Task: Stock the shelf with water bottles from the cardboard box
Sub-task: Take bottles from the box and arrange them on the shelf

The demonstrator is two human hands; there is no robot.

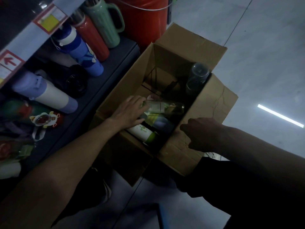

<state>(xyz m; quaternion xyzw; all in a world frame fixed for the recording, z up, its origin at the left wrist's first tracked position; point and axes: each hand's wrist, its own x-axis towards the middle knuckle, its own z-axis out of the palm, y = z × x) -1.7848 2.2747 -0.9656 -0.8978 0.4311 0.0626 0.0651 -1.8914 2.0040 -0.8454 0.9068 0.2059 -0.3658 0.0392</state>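
A pale grey floor fills the right side of the view, bare there but for a bright streak of reflected light, so the widest open room lies to the right of the cardboard box. To the left stands the dark shelf, its lowest board already carrying bottles in a row: a green jug with a handle, a red flask, a blue bottle, a lilac and white bottle, and darker ones behind. A white shelf edge with price labels runs above them. An orange bucket stands behind the box, near the shelf's end. The box sits on the floor just beside the shelf, flaps folded outward; its far half looks mostly empty apart from a clear bottle upright against the right wall. In the near half lie several bottles, among them a clear bottle with a green label and a white bottle with a green cap. The left hand reaches into the box, fingers spread over the labelled bottle, its grip not closed. The right hand rests on the near right flap, fingers curled loosely on the cardboard.
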